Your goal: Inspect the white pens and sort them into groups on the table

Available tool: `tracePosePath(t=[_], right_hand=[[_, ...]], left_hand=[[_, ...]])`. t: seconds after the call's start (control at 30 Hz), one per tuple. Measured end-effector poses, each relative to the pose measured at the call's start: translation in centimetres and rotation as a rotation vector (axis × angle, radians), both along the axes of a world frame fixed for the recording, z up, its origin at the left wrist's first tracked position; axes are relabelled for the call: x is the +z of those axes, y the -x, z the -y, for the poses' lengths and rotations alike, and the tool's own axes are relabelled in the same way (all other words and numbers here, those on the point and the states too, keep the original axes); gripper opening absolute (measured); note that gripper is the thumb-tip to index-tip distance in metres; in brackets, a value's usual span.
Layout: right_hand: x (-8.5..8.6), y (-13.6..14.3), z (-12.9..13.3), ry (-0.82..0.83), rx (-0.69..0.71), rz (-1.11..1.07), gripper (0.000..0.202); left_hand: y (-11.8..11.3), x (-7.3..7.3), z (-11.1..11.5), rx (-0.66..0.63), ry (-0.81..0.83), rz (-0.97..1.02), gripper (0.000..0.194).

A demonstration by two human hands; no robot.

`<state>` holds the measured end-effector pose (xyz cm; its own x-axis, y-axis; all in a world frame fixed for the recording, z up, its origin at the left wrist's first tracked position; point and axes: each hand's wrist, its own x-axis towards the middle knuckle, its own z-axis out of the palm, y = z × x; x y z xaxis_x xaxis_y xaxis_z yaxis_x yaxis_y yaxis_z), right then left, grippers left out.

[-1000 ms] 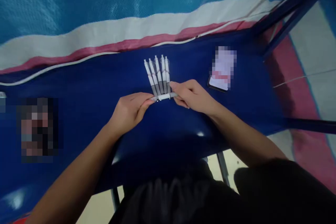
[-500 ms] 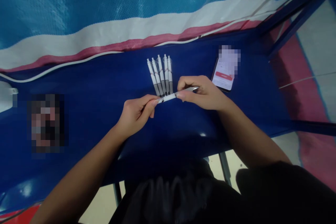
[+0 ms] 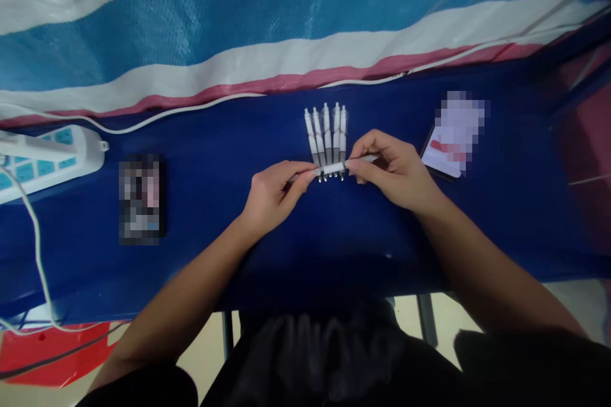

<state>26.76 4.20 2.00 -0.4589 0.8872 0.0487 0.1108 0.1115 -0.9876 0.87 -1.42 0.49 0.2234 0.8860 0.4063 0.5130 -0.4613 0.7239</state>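
A white pen (image 3: 333, 168) lies crosswise between my two hands, gripped at both ends. My left hand (image 3: 281, 194) pinches its left part between thumb and fingers. On the other side, my right hand (image 3: 389, 165) is closed around the grey right part, whose end shows above the thumb. Just behind it on the blue surface, several white pens with grey grips (image 3: 327, 133) lie side by side in a slight fan, clickers pointing away from me. The held pen and my fingers cover part of their lower ends.
A phone (image 3: 446, 152) with a lit, blurred screen lies right of my right hand. To the left are a pixelated dark object (image 3: 142, 199) and a white power strip (image 3: 79, 152) with cables. A striped sheet (image 3: 286, 19) borders the blue table (image 3: 200, 140) at the back.
The view has shifted left, so the table things appear farther right and the power strip shows more. Both hands still hold the pen, now nearly level and overlapping the row's lower ends.
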Motion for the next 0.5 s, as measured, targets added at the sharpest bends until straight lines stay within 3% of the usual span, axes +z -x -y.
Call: tracePosePath(t=[0.1,0.2,0.27,0.33,0.4,0.5], right_hand=[[-0.2,0.2,0.0,0.043,-0.050,-0.038,0.038],[-0.5,0.2,0.1,0.078,-0.132,-0.063,0.034],[-0.6,0.3,0.2,0.095,-0.164,-0.074,0.030],[-0.7,0.3,0.3,0.109,-0.166,-0.068,0.027],[-0.5,0.5,0.4,0.119,-0.151,-0.051,0.027],[-0.1,0.7,0.6,0.135,-0.145,-0.041,0.031]], left_hand=[[3.0,2.2,1.9,0.183,-0.062,-0.204,0.047],[8.2,3.8,6.7,0.654,0.003,-0.325,0.077],[11.6,3.7,10.7,0.944,0.134,-0.389,0.115],[14.0,2.7,14.1,1.172,0.325,-0.479,0.137],[15.2,1.5,16.3,1.240,0.457,-0.493,0.134],[15.4,0.5,16.6,1.136,0.363,-0.480,0.102]])
